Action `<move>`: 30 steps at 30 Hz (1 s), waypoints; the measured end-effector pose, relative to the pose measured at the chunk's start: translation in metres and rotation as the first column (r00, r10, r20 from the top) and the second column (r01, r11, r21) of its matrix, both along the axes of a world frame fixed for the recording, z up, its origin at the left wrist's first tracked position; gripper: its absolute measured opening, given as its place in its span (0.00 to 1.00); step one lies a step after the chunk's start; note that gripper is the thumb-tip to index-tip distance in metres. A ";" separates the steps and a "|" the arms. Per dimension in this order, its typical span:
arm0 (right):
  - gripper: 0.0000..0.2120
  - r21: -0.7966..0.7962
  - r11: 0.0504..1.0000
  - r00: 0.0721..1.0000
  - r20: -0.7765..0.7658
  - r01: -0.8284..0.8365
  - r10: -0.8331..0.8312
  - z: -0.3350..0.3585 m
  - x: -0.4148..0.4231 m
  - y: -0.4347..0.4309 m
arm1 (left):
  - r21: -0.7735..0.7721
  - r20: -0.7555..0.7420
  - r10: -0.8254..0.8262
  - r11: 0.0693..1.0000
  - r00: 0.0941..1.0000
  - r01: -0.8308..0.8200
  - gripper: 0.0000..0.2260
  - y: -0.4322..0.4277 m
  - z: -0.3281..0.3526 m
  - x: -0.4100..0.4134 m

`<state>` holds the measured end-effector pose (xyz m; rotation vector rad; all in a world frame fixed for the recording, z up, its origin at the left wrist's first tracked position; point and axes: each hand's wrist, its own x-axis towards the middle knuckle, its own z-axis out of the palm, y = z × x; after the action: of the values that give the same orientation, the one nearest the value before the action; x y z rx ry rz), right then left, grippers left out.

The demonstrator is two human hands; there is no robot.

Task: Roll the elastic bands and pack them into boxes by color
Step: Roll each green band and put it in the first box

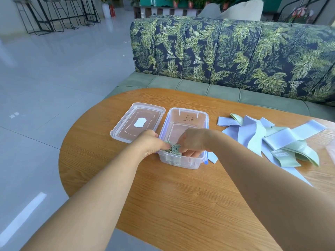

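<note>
From the head camera, the left hand (151, 144) curls over the near rim of the clear box (188, 115) and pinches the left green roll (167, 144). The right hand (194, 142) is inside the box, its fingers bent round the right green roll (175, 148). The rolls touch in the near left corner. The loose bands (282, 140) lie to the right on the table (181, 196).

Left hand (150, 144) and right hand (194, 142) curl close together.

Two green rolls (174, 148) on end in open clear box (188, 111); unrolled bands (282, 140), blue and green, heaped right.
</note>
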<state>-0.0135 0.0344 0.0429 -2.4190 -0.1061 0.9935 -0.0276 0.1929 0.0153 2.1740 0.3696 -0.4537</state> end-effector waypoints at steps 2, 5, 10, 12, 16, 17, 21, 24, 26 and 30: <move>0.13 0.022 0.999 0.999 -0.021 0.030 -0.030 0.001 0.001 -0.001 | -0.009 -0.002 -0.003 1.000 1.000 0.003 0.35 0.001 0.001 0.000; 0.14 0.049 0.996 0.997 -0.037 0.073 -0.072 0.001 0.002 -0.003 | -0.029 -0.006 -0.003 1.000 1.000 0.003 0.35 0.003 0.003 -0.002; 0.14 0.035 0.996 0.996 -0.033 0.079 -0.078 0.000 0.003 -0.001 | -0.028 -0.004 -0.002 1.000 1.000 0.002 0.35 0.002 0.003 -0.003; 0.14 0.028 0.997 0.997 -0.020 0.068 -0.068 0.001 0.002 -0.001 | -0.020 0.000 -0.007 1.000 1.000 0.007 0.35 0.001 0.003 -0.003; 0.15 0.019 0.999 0.999 -0.001 0.039 -0.039 0.001 -0.001 -0.003 | -0.008 -0.003 -0.009 1.000 1.000 0.009 0.35 -0.001 0.004 -0.002; 0.15 0.012 0.999 0.999 0.001 0.032 -0.032 0.000 0.000 -0.002 | -0.005 -0.005 -0.009 1.000 1.000 0.009 0.35 -0.001 0.005 -0.002; 0.16 -0.038 0.999 1.000 0.005 -0.008 0.008 -0.004 0.004 -0.001 | -0.010 -0.006 -0.005 1.000 1.000 0.004 0.35 -0.001 0.005 -0.003; 0.17 -0.056 0.998 1.000 0.002 -0.009 0.009 -0.003 0.006 0.000 | -0.022 -0.004 -0.006 1.000 1.000 0.006 0.35 -0.001 0.006 -0.004; 0.16 -0.048 0.999 1.000 0.006 0.011 -0.011 -0.003 0.006 -0.001 | -0.024 -0.004 -0.005 1.000 1.000 0.005 0.35 -0.001 0.006 -0.004; 0.16 -0.030 0.999 1.000 -0.001 0.029 -0.029 -0.003 0.004 -0.001 | -0.026 0.000 0.006 1.000 1.000 -0.006 0.31 -0.001 0.007 -0.004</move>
<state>-0.0090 0.0332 0.0396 -2.4401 -0.0552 0.9905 -0.0318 0.1921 0.0218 2.1472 0.3677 -0.4530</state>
